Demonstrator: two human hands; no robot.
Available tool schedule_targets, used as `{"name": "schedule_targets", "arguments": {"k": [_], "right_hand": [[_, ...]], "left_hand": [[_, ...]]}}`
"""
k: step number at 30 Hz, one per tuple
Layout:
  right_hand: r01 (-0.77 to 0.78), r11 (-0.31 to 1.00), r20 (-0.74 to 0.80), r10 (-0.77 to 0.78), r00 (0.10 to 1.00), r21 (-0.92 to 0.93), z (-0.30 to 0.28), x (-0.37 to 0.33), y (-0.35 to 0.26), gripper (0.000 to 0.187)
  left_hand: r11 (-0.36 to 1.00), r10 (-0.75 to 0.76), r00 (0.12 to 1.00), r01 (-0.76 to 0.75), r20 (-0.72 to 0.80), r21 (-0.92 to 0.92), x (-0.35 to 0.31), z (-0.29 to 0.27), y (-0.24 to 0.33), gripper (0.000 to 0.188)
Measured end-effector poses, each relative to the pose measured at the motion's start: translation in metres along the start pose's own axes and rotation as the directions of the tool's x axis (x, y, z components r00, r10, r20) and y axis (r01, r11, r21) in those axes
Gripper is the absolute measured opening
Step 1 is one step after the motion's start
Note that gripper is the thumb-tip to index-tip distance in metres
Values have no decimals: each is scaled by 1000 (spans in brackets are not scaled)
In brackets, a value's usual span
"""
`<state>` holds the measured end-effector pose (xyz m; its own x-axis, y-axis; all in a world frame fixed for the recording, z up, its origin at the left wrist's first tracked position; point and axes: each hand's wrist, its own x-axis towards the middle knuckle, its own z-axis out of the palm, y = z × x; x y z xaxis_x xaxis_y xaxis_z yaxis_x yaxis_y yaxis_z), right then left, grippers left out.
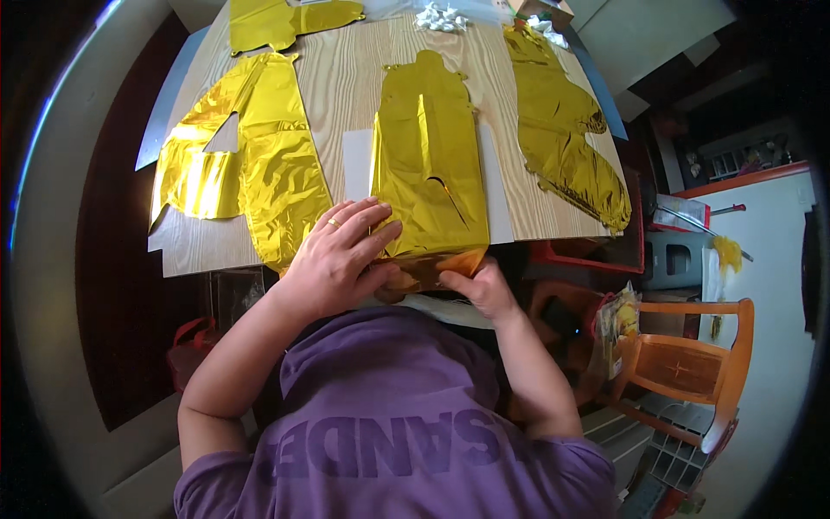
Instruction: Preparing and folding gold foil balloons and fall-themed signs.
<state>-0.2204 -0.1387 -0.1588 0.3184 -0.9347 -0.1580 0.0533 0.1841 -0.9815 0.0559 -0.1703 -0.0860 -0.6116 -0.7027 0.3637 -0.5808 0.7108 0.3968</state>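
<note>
A flat gold foil balloon (424, 173) lies lengthwise on the wooden table, its near end folding down over the front edge. A dark curved slit shows in its lower middle. My left hand (341, 255), with a ring on one finger, rests on the balloon's near left corner, fingers stretched out and thumb apart. At the near right corner my right hand (484, 290) pinches the balloon's overhanging end between thumb and fingers; those fingers are mostly hidden beneath the foil. A white sheet (499, 186) sticks out from under the balloon on both sides.
More flat gold foil balloons lie at the left (281, 164), the right (566, 130) and the far left (259, 26). A heap of small white pieces (441, 17) sits at the far edge. A wooden chair (679, 368) stands at the right, beside a hanging clear bag (616, 329).
</note>
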Motion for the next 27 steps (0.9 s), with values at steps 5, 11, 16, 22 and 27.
{"name": "schedule_targets", "arguments": {"k": [5, 11, 16, 22, 27], "right_hand": [[-122, 971, -77, 140, 987, 206, 20, -12, -12, 24], [-362, 809, 119, 348, 930, 463, 12, 2, -78, 30], [-474, 797, 170, 444, 880, 374, 3, 15, -78, 32], [-534, 746, 144, 525, 839, 398, -3, 11, -68, 25], [-565, 742, 172, 543, 822, 360, -6, 10, -64, 32]], "left_hand": [[996, -79, 997, 79, 5, -41, 0, -13, 1, 61], [962, -250, 955, 227, 160, 150, 5, -28, -6, 67], [979, -188, 976, 177, 106, 106, 4, -26, -15, 66], [1000, -7, 1000, 7, 12, -10, 7, -23, -15, 46], [998, 45, 999, -45, -2, -33, 10, -14, -19, 33]]}}
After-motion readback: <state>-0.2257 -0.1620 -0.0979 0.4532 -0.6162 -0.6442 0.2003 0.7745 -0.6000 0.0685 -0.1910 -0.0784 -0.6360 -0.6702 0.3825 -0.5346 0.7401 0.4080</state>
